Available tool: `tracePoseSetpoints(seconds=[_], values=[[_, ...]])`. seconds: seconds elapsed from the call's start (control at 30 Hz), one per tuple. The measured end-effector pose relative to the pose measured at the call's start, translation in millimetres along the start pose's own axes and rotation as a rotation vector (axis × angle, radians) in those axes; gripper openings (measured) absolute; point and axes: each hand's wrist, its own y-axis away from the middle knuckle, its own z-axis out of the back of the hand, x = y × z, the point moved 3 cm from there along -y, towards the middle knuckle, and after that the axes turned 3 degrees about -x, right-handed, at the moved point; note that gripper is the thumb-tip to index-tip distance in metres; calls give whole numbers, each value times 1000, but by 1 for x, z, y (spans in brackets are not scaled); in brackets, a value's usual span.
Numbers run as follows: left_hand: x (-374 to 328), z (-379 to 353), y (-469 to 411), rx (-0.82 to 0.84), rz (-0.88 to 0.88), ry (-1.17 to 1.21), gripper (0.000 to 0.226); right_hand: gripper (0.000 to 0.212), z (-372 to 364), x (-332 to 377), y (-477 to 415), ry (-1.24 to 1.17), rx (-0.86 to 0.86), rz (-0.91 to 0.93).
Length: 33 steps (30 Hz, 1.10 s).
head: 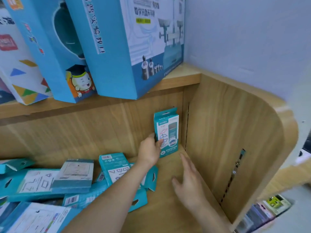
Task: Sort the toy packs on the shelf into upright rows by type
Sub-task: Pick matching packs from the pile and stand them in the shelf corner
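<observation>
A small teal toy pack [166, 130] stands upright in the back right corner of the wooden shelf [168, 199]. My left hand [149, 152] grips its left edge, thumb on the front. My right hand [188, 182] hovers open above the shelf floor, fingers straight and pointing toward the corner, holding nothing. To the left, several teal packs [72, 179] lie flat in a loose heap, some overlapping, one partly under my left forearm. One pack [114, 167] leans tilted against the heap.
The shelf's right side panel [235, 148] has a slotted metal strip [235, 174]. On the upper shelf stand large blue toy boxes [126, 47]. Bare wood lies between the heap and the side panel. More goods [265, 211] show lower right.
</observation>
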Motion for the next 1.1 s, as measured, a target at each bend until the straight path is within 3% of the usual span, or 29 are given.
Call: tracePoseSetpoints(seconds=[0.13,0.37,0.63,0.77,0.87,0.93,1.03,1.1], values=[[-9,-11,-9,-15,-29,-17,25,75,-1,-4,-4,-9,25,-4],[-23,-9,-20,38,-109,-556,45,60,-10,0,-11,-118,153,7],[-26,59,31,88,-141,-470,24,61,-18,21,-6,-152,385,101],[-5,130,107,99,-92,-418,43,71,-19,31,2,-223,517,85],[14,140,159,276,-90,-499,79,77,-28,35,7,-188,587,130],[27,130,174,339,-88,-617,90,74,-36,37,7,-121,604,179],[29,121,178,221,-119,-708,75,65,-46,40,6,-48,540,251],[31,115,176,172,-120,-770,66,70,-51,40,2,-2,501,268]])
